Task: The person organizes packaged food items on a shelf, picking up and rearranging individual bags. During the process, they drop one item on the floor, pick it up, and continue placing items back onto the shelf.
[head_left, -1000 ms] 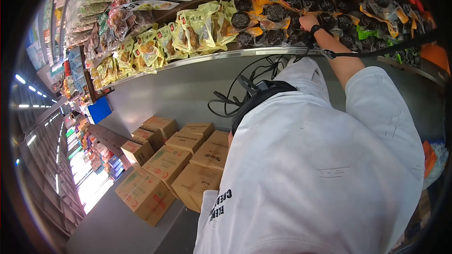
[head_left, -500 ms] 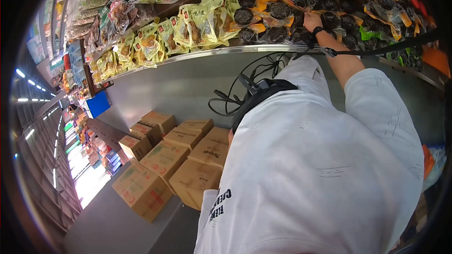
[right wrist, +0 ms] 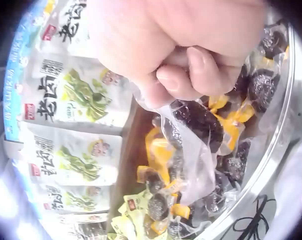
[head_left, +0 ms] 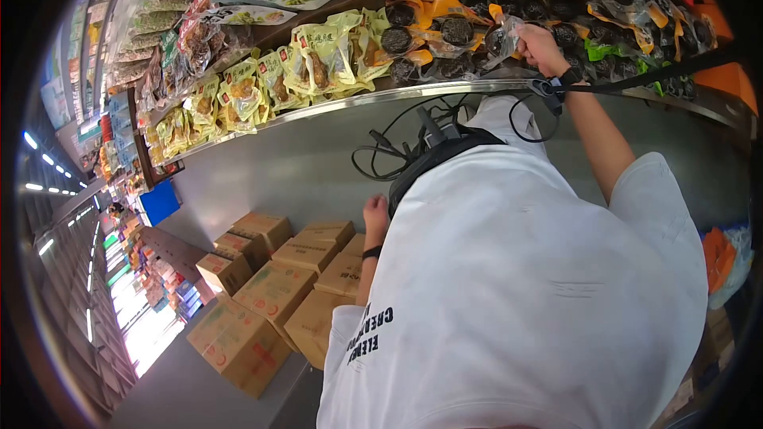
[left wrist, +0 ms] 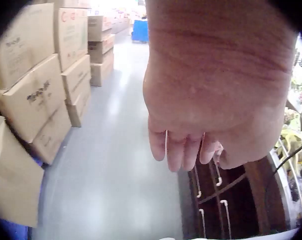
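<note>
At the shelf, my right hand [head_left: 542,49] pinches the edge of a clear plastic packet [head_left: 501,40] with dark round food inside. In the right wrist view, the curled fingers [right wrist: 177,82] grip the top of this packet [right wrist: 193,157], which hangs over similar dark packets with orange labels [right wrist: 158,152]. My left hand [head_left: 375,214] hangs beside my waist with nothing in it. Seen from the left wrist, that hand [left wrist: 216,115] has its fingers loosely bent above the aisle floor.
Yellow food packets [head_left: 318,59] stand left of the dark ones, behind the shelf's metal edge [head_left: 381,97]. White pouches [right wrist: 78,95] line the shelf above. Stacked cardboard boxes [head_left: 274,290] stand across the aisle. Black cables [head_left: 389,151] dangle at my waist.
My right hand has drawn back from the row toward me, bringing the packet up with it. My left hand has come into view beside my waist.
</note>
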`<act>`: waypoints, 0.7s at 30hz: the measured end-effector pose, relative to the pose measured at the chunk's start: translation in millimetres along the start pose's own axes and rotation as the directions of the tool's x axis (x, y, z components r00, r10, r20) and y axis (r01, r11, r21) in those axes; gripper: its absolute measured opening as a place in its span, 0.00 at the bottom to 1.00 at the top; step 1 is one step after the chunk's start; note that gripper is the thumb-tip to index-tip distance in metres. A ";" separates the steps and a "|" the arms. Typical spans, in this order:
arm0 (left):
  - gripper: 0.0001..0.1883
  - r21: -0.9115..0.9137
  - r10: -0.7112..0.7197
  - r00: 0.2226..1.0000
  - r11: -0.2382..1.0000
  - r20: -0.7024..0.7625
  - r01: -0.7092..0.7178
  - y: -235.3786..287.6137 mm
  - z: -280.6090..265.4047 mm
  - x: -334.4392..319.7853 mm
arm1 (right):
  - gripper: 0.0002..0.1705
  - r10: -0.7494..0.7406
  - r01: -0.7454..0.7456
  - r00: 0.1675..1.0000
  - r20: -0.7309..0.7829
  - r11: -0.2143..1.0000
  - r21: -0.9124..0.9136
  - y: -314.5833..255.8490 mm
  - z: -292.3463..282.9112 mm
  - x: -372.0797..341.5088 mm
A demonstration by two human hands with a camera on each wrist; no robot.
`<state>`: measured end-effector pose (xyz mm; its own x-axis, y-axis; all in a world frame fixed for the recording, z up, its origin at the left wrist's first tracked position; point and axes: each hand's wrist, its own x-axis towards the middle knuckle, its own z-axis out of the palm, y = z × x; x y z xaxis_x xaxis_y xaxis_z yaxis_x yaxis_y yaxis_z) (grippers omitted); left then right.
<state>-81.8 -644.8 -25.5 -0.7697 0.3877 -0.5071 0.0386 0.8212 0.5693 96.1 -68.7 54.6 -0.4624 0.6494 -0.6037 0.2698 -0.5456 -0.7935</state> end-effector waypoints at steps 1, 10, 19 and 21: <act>0.14 0.047 -0.009 1.000 0.999 0.029 0.008 64.8 -21.8 3.6 | 0.13 -0.030 0.029 0.999 0.020 0.999 0.016 -7.2 -4.2 -8.7; 0.14 -0.074 0.556 0.831 0.829 0.000 -0.554 246.5 -38.4 141.4 | 0.18 -0.247 0.245 0.968 0.054 0.969 0.043 -76.6 -35.5 -41.6; 0.26 -0.581 0.835 0.522 0.514 0.173 -0.631 475.8 44.0 109.6 | 0.17 -0.346 0.308 0.858 0.380 0.938 0.158 -125.8 11.7 -70.2; 0.38 -0.591 0.805 0.521 0.574 0.283 -0.566 491.0 53.0 109.9 | 0.16 -0.328 0.274 0.865 0.381 0.943 0.190 -129.2 30.8 -84.5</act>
<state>-113.6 -176.8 164.0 -0.1899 0.9817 0.0110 0.0814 0.0046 0.9967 74.3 -69.4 210.5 -0.8098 0.5388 -0.2322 -0.0329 -0.4369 -0.8989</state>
